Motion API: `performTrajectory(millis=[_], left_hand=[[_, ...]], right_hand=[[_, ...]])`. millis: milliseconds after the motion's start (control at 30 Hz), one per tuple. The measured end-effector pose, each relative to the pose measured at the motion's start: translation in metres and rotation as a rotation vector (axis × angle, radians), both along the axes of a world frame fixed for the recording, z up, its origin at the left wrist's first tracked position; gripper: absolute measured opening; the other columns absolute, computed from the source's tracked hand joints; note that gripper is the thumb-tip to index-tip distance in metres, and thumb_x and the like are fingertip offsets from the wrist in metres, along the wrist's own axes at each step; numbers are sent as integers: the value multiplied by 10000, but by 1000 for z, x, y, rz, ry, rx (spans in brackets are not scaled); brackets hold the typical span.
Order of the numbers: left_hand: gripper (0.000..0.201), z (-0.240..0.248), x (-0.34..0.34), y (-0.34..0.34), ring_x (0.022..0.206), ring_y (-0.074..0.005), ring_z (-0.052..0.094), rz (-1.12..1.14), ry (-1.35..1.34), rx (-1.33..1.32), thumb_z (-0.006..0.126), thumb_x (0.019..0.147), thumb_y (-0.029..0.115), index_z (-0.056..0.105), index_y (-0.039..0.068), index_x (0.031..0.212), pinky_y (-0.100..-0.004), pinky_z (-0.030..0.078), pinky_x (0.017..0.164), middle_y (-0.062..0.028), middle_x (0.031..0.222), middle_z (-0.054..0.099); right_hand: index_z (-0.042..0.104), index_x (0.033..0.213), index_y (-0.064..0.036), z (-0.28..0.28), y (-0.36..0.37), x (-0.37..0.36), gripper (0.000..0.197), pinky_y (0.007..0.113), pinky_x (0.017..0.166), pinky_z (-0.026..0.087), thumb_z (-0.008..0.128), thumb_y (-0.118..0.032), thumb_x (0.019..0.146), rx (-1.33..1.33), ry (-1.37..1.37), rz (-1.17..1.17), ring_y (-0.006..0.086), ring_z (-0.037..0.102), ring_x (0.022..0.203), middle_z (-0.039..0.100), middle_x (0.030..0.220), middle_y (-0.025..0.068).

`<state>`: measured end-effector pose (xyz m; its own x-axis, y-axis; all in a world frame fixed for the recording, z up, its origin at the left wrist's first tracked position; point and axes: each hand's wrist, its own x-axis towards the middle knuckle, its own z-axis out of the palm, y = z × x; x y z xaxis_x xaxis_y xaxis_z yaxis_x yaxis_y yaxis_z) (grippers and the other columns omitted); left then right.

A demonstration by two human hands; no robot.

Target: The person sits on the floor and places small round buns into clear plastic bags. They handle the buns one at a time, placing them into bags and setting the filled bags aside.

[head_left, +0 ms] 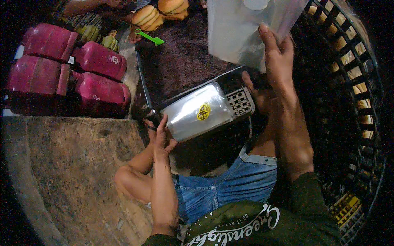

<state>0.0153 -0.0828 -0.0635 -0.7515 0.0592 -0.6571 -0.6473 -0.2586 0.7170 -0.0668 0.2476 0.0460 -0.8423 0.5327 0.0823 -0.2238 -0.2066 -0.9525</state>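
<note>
Jugs [100,92]: at our left
Buns [147,17]: ahead, beyond the tool [151,38]
Basket [375,67]: at our right
Lower bag [191,112]: before us

A glossy plastic bag [186,119] with a round yellow-and-black emblem [203,112] lies slanted at centre. A translucent plastic bag [232,35], spread flat, is raised farther off, to the right.

Dark green shirt [262,231] with matching sleeves [314,197], large white looping script [242,227] across the chest, smaller fainter lettering [247,217] beside it, blue denim shorts [227,184], pale turned-up cuff [259,159] on the right leg, ungloved left hand [161,136], ungloved right hand [280,61].
</note>
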Motion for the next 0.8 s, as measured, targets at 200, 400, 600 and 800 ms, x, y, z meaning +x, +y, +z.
performTrajectory(millis=[200,400,600,800], left_hand=[[635,-30,1,-32,1339,-290,378,121,-119,-28,641,855,475,480,180,1393,-551,320,1075,-67,1464,415],[634,-47,11,-33,1249,-265,420,-125,212,-303,662,844,489,493,139,1345,-512,362,1017,-76,1369,460],[569,21,1,25,976,-245,610,63,-110,-279,681,852,495,597,30,1170,-427,480,866,-100,1067,631],[778,-75,-3,-9,1255,-332,431,530,324,-942,662,826,570,471,13,1334,-479,379,1007,-162,1348,467]], right_hand=[[370,1415,-46,5,-4,1,626,403,1028,412,680,-242,908,45,93,108,258,494,1220,513,1337,141],[351,1427,-41,-4,-3,-4,627,404,1016,429,668,-221,917,91,41,31,262,507,1209,521,1327,149],[321,1447,-38,-4,-1,-3,691,417,1027,418,684,-264,903,70,94,78,278,484,1237,495,1356,163],[336,1445,-61,5,-7,6,691,414,1025,410,677,-318,902,83,-56,3,275,479,1247,502,1362,138]])
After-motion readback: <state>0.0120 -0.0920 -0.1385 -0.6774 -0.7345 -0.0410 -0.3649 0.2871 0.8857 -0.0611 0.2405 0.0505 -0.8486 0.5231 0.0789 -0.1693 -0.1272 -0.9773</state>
